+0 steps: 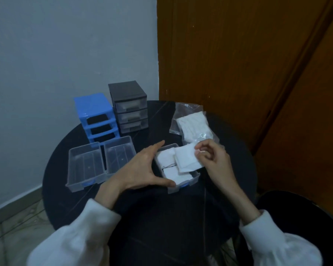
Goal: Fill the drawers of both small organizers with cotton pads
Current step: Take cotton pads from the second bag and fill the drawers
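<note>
Nearest to us, a clear drawer (178, 170) sits mid-counter, holding cotton pads (166, 157) laid flat across its floor. Our left hand (142, 167) braces its left wall: fingers straight along the side, thumb at the front corner, grip apart, pressing not clamping. Our right hand (213, 158) hovers at the drawer's right rim, thumb and fingertips pinched together on the corner of one cotton pad (186, 159), which hangs tilted over the drawer, overlapping the pads inside.

Left of that, two more clear drawers (86, 167) stand side by side, touching, nothing in them; the left one's front is near the counter (142, 217) edge.

Behind the right hand, a clear plastic bag (192, 123) of more pads lies near the far right rim.

Farthest back: the blue organizer (94, 107) with all three slots vacant, and just beside it the grey organizer (129, 100) with its three drawers in, white showing through the fronts. Both stand at the counter's far edge against the wall (65, 45). Bare counter runs between our forearms.
</note>
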